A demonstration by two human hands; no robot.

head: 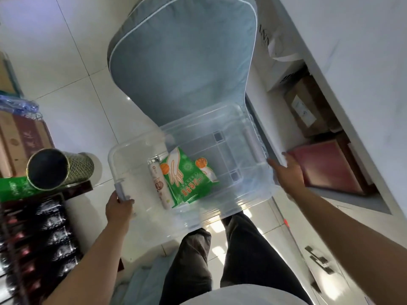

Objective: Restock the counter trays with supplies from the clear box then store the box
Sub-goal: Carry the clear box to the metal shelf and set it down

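A clear plastic box [231,190] is held over the floor in front of my legs, partly above a grey-blue chair cushion [180,62]. Inside it lie a green packet of disposable gloves [189,177] and a white roll [159,186] beside it. My left hand [119,209] grips the grey handle at the box's left end. My right hand [288,170] rests with fingers spread against the box's right rim; whether it grips the rim is hidden.
A white counter [352,89] runs along the right, with cardboard boxes [306,106] and a dark red box [330,166] in the shelf under it. At left stand a patterned tube [59,168], a green carton [13,188] and dark packaged goods [44,238].
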